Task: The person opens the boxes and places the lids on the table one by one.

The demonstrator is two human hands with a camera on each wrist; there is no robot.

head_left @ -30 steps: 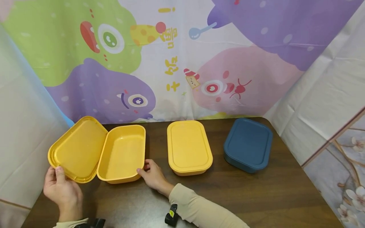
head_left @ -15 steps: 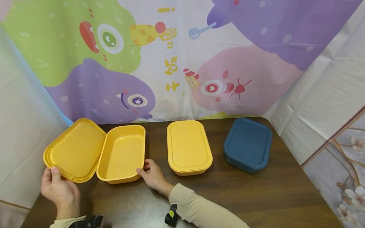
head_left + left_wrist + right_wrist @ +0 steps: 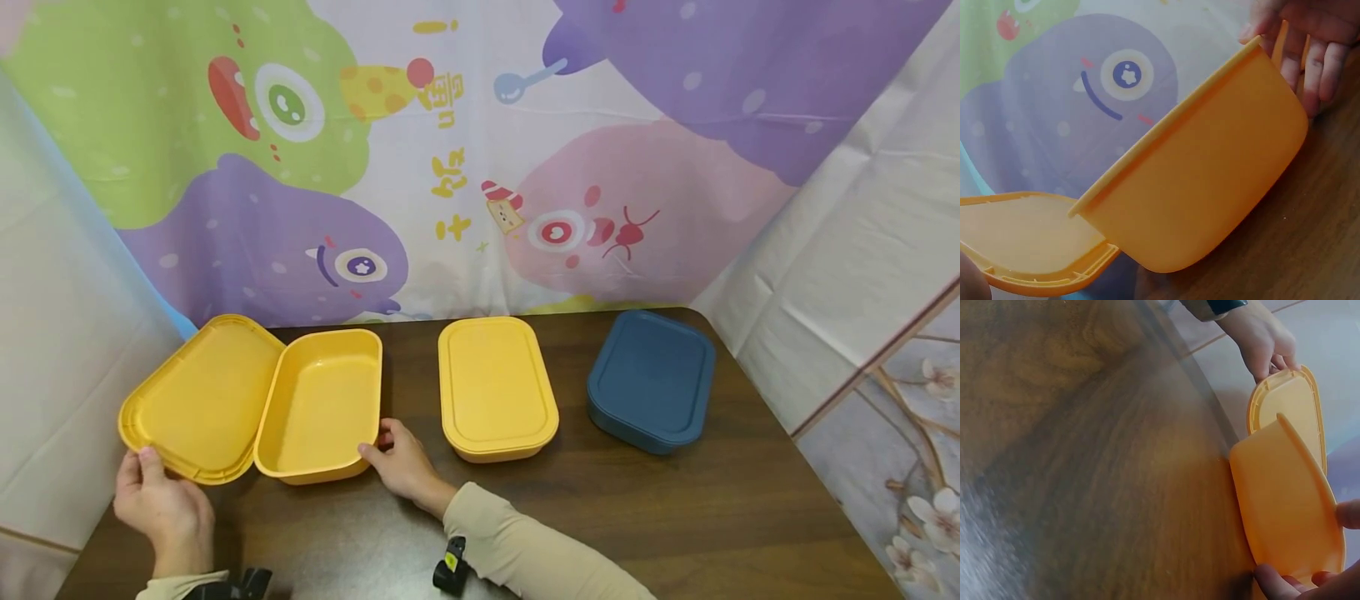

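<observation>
The risk is sitting with the yellow lid [image 3: 206, 396]: it's lying tilted left of the open yellow box [image 3: 322, 417], and a slackening one-corner pinch could be letting it drop onto the table [image 3: 720, 517]. Too strong a tug from the right could be dragging the box askew. Whether lid and box are touching, I'm not managing to tell. The left hand [image 3: 167, 512] is pinching the lid's near corner, thumb uppermost. The right hand [image 3: 402, 463], angling in from the near right, is gripping the box's near-right corner, thumb at the rim, fingers outside.
</observation>
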